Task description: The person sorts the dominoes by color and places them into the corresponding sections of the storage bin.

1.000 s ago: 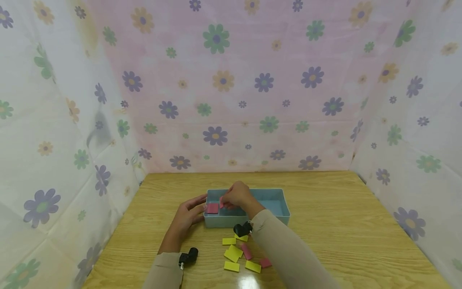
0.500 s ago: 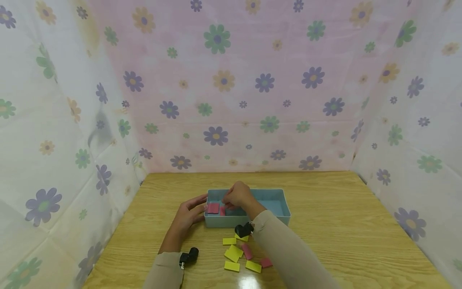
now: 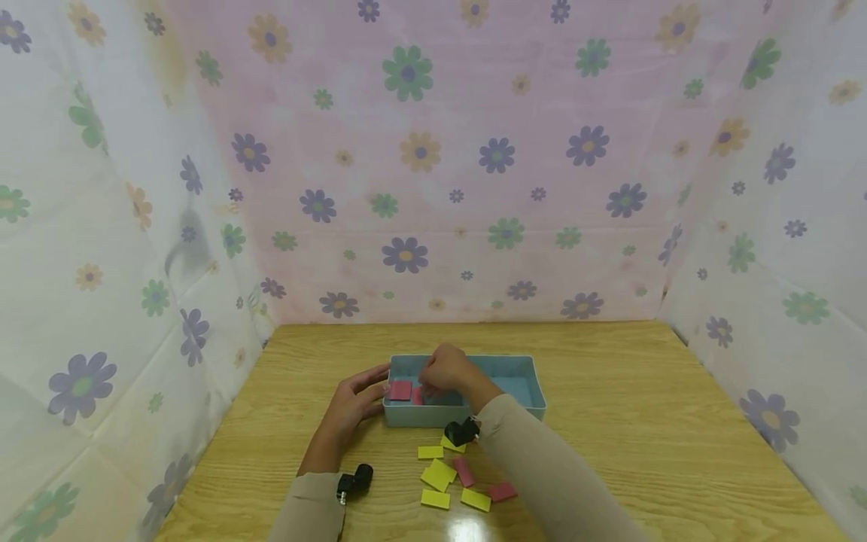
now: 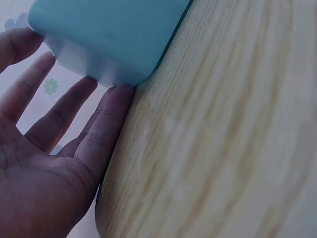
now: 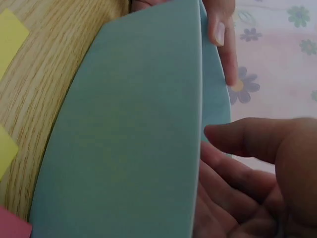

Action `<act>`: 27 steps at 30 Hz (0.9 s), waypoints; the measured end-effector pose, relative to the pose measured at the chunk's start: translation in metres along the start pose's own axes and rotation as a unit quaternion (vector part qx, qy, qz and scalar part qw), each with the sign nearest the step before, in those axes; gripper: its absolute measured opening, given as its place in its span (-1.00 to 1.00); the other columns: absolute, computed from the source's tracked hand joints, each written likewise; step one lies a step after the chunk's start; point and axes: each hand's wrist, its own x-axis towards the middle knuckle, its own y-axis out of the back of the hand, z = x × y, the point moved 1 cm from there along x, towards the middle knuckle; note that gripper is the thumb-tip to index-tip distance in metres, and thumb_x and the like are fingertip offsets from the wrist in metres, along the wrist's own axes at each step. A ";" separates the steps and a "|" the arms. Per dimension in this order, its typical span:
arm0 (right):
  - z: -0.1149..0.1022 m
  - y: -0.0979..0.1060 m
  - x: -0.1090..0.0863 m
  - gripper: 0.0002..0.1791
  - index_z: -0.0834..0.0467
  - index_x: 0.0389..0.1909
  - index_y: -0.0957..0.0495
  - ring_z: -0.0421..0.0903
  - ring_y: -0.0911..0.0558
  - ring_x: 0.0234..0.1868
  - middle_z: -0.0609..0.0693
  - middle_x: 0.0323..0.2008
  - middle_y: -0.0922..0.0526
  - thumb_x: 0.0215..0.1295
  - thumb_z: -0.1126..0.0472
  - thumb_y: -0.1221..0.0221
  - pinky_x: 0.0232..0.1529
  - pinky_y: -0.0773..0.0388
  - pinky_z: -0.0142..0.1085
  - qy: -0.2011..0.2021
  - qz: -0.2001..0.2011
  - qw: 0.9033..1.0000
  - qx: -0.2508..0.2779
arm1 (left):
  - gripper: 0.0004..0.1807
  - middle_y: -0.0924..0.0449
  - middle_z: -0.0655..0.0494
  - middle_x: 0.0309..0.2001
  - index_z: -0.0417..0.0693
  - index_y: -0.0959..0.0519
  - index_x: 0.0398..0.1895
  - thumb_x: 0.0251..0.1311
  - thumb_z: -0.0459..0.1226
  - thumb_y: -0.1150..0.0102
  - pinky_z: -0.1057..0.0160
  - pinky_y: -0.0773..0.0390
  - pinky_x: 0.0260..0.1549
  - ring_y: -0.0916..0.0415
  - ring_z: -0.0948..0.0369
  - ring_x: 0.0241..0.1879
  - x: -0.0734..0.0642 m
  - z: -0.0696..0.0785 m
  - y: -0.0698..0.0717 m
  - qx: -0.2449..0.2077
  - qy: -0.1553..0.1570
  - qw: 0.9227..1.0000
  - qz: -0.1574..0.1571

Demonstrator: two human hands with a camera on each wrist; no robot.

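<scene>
A light blue rectangular box (image 3: 427,416) stands on the table. My left hand (image 3: 355,397) rests its fingertips against the box's left end, and the left wrist view shows those fingers (image 4: 64,114) spread and straight on the wall. My right hand (image 3: 448,370) reaches over the front wall into the box. In the right wrist view its thumb (image 5: 242,138) stands apart from the fingers, with nothing showing between them; some fingers are hidden behind the wall. Inside at the left lie a pink square sticky-note pad (image 3: 400,390) and a narrower pink piece (image 3: 417,396), just left of the right fingers.
On the wooden table (image 3: 643,436) before the box lie several yellow sticky-note pieces (image 3: 439,476), a pink strip (image 3: 463,472) and another pink piece (image 3: 503,492) beside the right sleeve (image 3: 542,467). Flowered cloth (image 3: 460,271) hangs behind and at both sides.
The narrow pink piece, earlier in my right fingers, now lies in the box beside the pink square. My right hand has let it go and shifted slightly right. The left hand stays put.
</scene>
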 end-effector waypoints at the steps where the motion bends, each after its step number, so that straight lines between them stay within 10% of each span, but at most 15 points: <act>1: -0.002 -0.002 0.000 -0.76 0.39 -0.23 -0.77 0.10 -0.82 -0.29 0.21 -0.33 -0.81 0.39 0.27 -0.25 -0.23 -0.78 -0.07 0.000 -0.011 1.000 -0.012 | -0.50 -0.45 -0.03 0.45 0.09 -0.51 0.44 0.47 -0.20 -0.22 0.02 -0.69 0.11 -0.54 -0.06 0.32 0.000 0.000 0.000 0.001 0.000 1.000 -0.001; 16: -0.006 -0.017 0.012 -0.70 0.44 -0.12 -0.70 0.14 -0.79 -0.21 0.25 -0.17 -0.76 0.42 0.27 -0.14 -0.14 -0.77 -0.02 -0.029 0.000 0.999 0.020 | -0.53 -0.44 -0.04 0.46 0.11 -0.51 0.43 0.49 -0.22 -0.18 0.00 -0.68 0.14 -0.53 -0.07 0.33 0.001 0.001 0.001 0.004 0.004 1.000 -0.005; 23: -0.005 -0.015 0.011 -0.63 0.15 -0.70 -0.43 -0.04 -0.63 -0.57 -0.02 -0.65 -0.51 0.37 0.26 -0.10 -0.50 -0.62 -0.19 -0.035 0.056 0.998 -0.019 | -0.51 -0.44 -0.04 0.46 0.12 -0.52 0.43 0.47 -0.22 -0.21 0.00 -0.67 0.15 -0.52 -0.07 0.34 0.001 0.000 0.002 -0.001 0.007 1.000 -0.003; 27: -0.003 -0.015 0.012 -0.62 0.07 -0.69 -0.32 -0.11 -0.42 -0.62 -0.06 -0.65 -0.36 0.37 0.24 -0.08 -0.56 -0.44 -0.26 -0.054 0.052 0.997 -0.015 | -0.50 -0.44 -0.05 0.46 0.11 -0.51 0.44 0.47 -0.20 -0.21 0.00 -0.67 0.15 -0.52 -0.07 0.34 0.001 0.000 0.001 -0.003 0.006 1.000 -0.006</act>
